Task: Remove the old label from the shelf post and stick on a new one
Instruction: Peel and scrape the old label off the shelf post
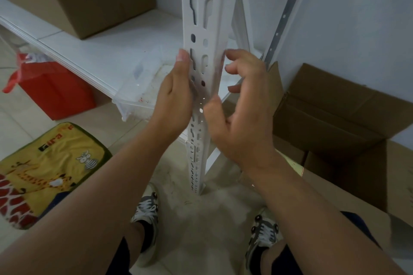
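The white perforated metal shelf post (pixel 202 29) stood upright in front of us, its foot on the pale tiled floor (pixel 201 219) between our shoes. Our left hand (pixel 176 96) lay against the post's left edge, thumb pressed flat along it; whether the other fingers wrapped behind we could not tell. Our right hand (pixel 241 114) hovered just beside the right edge, fingers loosely curled, gripping nothing. No label was discernible to us. A clear plastic tub (pixel 138 89) sat on the white shelf board (pixel 100 51), and an open brown cardboard box (pixel 335 114) stood to the right
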{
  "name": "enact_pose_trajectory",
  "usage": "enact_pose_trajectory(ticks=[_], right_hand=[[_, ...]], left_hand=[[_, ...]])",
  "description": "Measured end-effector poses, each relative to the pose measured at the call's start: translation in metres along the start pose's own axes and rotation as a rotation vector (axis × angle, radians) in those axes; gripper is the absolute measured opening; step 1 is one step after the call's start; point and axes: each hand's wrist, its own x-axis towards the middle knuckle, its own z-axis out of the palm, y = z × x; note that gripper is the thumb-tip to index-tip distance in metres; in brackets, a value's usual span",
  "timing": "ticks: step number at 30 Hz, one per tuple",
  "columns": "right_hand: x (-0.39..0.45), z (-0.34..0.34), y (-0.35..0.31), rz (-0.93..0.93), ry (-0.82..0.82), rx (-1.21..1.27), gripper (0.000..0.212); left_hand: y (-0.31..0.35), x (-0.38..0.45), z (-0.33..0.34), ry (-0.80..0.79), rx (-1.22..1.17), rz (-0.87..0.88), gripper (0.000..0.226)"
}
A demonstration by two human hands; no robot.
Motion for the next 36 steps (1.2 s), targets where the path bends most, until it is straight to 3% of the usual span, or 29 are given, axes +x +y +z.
enact_pose_trajectory(ticks=[4,7,22,36], right_hand=[[-0.007,0.006,-0.003,-0.043,-0.057,-0.051,0.045],[-0.008,0.008,-0.004,-0.032,-0.049,-0.061,0.046],[-0.011,0.011,-0.002,-0.027,0.001,-0.082,0.041],[-0.004,0.013,-0.001,-0.071,0.058,-0.136,0.033]], left_hand=[[-0.003,0.0,-0.002,-0.054,-0.007,0.023,0.054],[-0.004,0.001,0.001,-0.056,-0.032,0.023,0.045],[-0.012,0.004,0.015,0.057,-0.104,0.006,0.031],[-0.017,0.004,0.017,0.071,-0.144,0.03,0.062]])
